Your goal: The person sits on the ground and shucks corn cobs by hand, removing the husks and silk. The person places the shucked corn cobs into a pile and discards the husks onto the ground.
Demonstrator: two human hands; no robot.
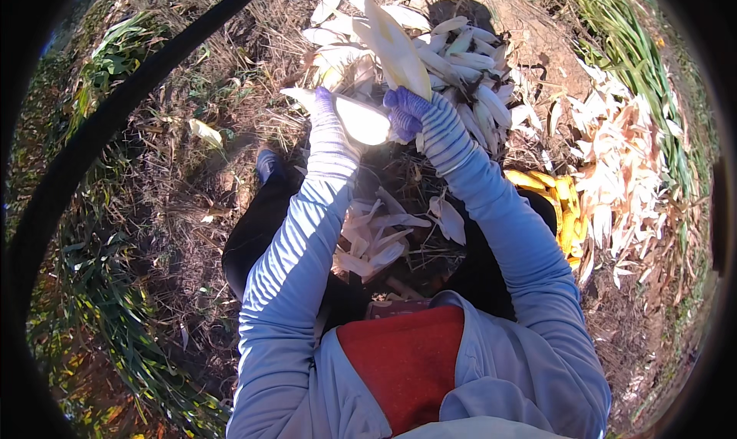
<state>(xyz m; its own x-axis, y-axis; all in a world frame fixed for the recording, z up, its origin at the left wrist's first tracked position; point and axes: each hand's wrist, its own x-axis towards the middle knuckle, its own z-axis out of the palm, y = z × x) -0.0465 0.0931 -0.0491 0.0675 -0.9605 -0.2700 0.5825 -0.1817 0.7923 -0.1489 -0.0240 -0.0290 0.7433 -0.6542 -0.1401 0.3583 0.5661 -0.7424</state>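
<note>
Both hands wear purple-and-white striped knit gloves. My left hand (323,106) is closed around pale corn husk (361,119), whose sunlit sheet spreads between the hands. In my right hand (407,112) is the lower end of a long pale husk (397,50) that points up and away; whether an ear is inside cannot be seen. Just beyond the hands lies a heap of corn ears in dry white husks (469,65). Loose husks (377,237) lie on the ground between my legs.
Husked yellow corn ears (561,203) are piled beside my right knee, with a large heap of stripped husks (622,157) further right. Green cut stalks (627,47) lie at the upper right, more leafy stalks (126,335) at the lower left. A dark strap (115,111) crosses the view's left side.
</note>
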